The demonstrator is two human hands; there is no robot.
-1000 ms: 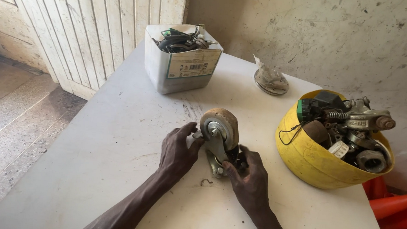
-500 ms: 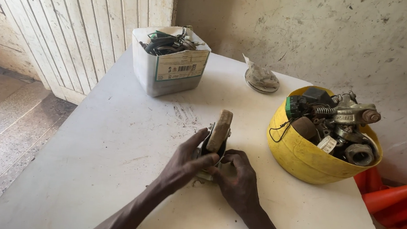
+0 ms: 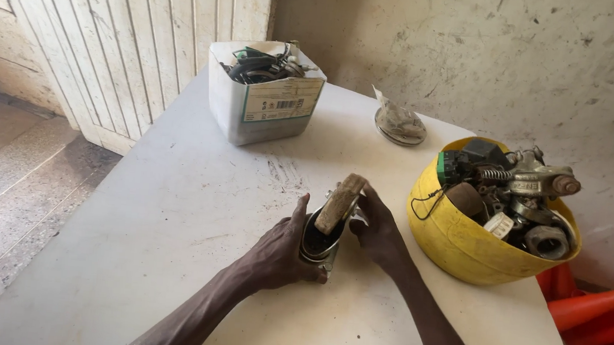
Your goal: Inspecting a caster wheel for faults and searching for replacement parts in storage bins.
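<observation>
Centrally in the frame, both hands grip one caster [image 3: 331, 223], a worn wheel in a metal fork, standing on edge on the table [image 3: 171, 205] just below mid-frame. The left hand [image 3: 282, 248] cups the fork from the lower left, fingers curled shut around the metal, thumb up beside the wheel. The right hand [image 3: 378, 227] presses in from the right, fingers closed against the wheel's far side and the fork.

The step in hand looks like turning and steadying the caster for a close check of wheel and bracket. Any next move calls for a firm two-sided hold, since the piece stands on a narrow edge and could tip or roll.

By count: one caster, two hands, one table. At the right sits one yellow helmet [image 3: 463, 245], upturned as a bowl and piled with metal parts too tangled to number. At upper centre stands one white box [image 3: 272, 110] of dark parts, and between the two lies one small disc [image 3: 398, 125] under clear wrap. Orange cones [image 3: 596, 338] show at lower right, at least two.
</observation>
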